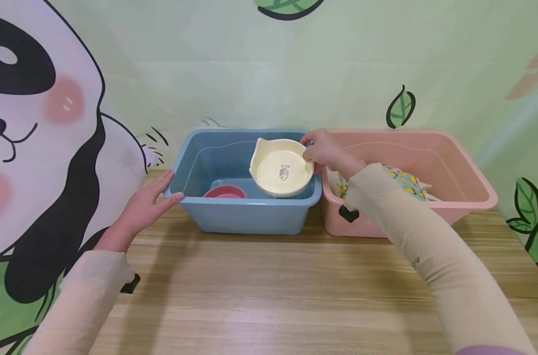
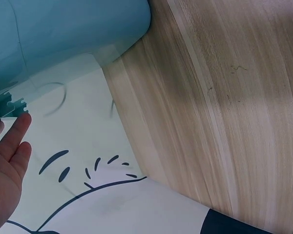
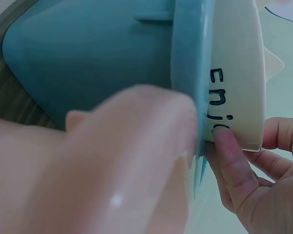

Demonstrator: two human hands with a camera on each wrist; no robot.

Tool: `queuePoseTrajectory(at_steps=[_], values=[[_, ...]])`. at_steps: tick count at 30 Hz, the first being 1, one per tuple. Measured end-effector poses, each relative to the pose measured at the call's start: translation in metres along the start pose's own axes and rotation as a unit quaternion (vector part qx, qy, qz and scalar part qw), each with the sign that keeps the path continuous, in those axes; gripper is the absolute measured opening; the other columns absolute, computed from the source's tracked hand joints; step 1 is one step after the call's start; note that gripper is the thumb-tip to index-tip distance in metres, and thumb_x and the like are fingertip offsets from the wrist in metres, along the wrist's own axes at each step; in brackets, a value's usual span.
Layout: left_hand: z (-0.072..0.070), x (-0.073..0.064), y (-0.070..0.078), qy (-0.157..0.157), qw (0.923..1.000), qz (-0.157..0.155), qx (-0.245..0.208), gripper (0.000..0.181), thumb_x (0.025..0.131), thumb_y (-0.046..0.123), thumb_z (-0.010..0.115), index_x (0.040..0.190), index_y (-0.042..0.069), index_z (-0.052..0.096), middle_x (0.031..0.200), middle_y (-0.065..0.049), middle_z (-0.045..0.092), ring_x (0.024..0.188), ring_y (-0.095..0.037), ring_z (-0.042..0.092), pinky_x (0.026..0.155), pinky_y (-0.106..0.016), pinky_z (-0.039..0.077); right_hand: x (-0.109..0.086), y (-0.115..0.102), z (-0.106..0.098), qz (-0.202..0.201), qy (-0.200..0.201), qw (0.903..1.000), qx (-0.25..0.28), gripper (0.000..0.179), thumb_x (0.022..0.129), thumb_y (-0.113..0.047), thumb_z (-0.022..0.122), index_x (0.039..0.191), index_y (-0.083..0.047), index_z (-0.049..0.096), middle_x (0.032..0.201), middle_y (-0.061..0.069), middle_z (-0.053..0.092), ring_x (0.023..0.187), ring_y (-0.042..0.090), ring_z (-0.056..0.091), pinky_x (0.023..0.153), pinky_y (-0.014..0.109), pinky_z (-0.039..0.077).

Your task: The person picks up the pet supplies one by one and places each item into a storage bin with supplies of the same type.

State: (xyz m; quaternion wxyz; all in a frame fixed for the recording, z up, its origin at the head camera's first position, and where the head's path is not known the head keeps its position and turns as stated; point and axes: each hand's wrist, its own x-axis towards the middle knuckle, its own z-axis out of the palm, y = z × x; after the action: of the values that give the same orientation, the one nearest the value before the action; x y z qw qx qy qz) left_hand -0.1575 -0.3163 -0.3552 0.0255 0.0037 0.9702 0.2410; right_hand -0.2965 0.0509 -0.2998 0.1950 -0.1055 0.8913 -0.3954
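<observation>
My right hand (image 1: 325,152) pinches the right edge of a cream cat-eared bowl (image 1: 277,170) with a small fish drawn inside. It holds the bowl tilted over the right part of a blue plastic tub (image 1: 251,214). Dark lettering on the bowl's outer wall shows beside the thumb (image 3: 229,151) in the right wrist view. On the tub's left rim rests my left hand (image 1: 146,204), fingers extended; its fingertips reach the rim's underside in the left wrist view. A pink round dish (image 1: 226,191) lies inside the tub, partly hidden by the front wall.
A pink tub (image 1: 464,204) stands right of the blue one, close beside it. Inside is a turquoise and yellow patterned cloth item (image 1: 404,182), partly behind my right forearm. Both tubs stand on a wood-grain table (image 1: 269,291), before a panda-printed backdrop (image 1: 184,84).
</observation>
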Motion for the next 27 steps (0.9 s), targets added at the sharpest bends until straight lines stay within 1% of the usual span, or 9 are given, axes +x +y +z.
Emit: queuePoseTrajectory(at_steps=[6,14,19,23,27], values=[[0.0,0.0,0.0,-0.001,1.0,-0.002,-0.002,0.077,0.082,0.06,0.043,0.142,0.026,0.008,0.149,-0.002,0.009,0.135,-0.035,0.014,0.097,-0.065,0.019,0.003,0.001,0.002,-0.004,0.002,1.0,0.0,0.039,0.075,0.004,0.045,0.114,0.0,0.05,0.097,0.015,0.053,0.051,0.015,0.056,0.051,0.028,0.053],[0.0,-0.001,0.0,0.002,1.0,0.002,-0.005,0.077,0.082,0.059,0.044,0.142,0.025,0.01,0.149,-0.003,0.011,0.135,-0.035,0.014,0.098,-0.064,0.019,0.005,0.002,0.007,-0.012,0.004,0.9999,-0.007,0.037,0.076,0.004,0.044,0.112,0.0,0.051,0.098,0.016,0.056,0.045,0.013,0.054,0.047,0.026,0.051],[0.0,-0.001,0.0,0.003,1.0,0.003,-0.004,0.077,0.083,0.058,0.044,0.142,0.024,0.01,0.149,-0.004,0.011,0.135,-0.035,0.015,0.098,-0.064,0.019,0.008,0.003,0.009,-0.011,0.002,0.9999,-0.006,0.035,0.076,0.004,0.046,0.111,-0.001,0.052,0.098,0.016,0.057,0.047,0.014,0.056,0.049,0.026,0.052],[0.001,-0.001,0.0,0.006,1.0,0.004,-0.004,0.076,0.083,0.058,0.044,0.142,0.024,0.01,0.149,-0.004,0.011,0.134,-0.036,0.015,0.098,-0.064,0.019,0.01,0.002,0.01,-0.005,0.0,1.0,-0.002,0.036,0.076,0.003,0.045,0.111,-0.001,0.051,0.101,0.016,0.055,0.052,0.016,0.057,0.051,0.028,0.053],[0.001,-0.001,0.0,0.008,0.9999,0.004,-0.004,0.076,0.083,0.058,0.044,0.142,0.024,0.011,0.149,-0.004,0.012,0.134,-0.036,0.015,0.098,-0.065,0.019,0.011,0.001,0.012,-0.002,0.002,1.0,-0.008,0.036,0.076,0.003,0.046,0.111,-0.001,0.052,0.103,0.015,0.054,0.054,0.016,0.057,0.052,0.028,0.053]])
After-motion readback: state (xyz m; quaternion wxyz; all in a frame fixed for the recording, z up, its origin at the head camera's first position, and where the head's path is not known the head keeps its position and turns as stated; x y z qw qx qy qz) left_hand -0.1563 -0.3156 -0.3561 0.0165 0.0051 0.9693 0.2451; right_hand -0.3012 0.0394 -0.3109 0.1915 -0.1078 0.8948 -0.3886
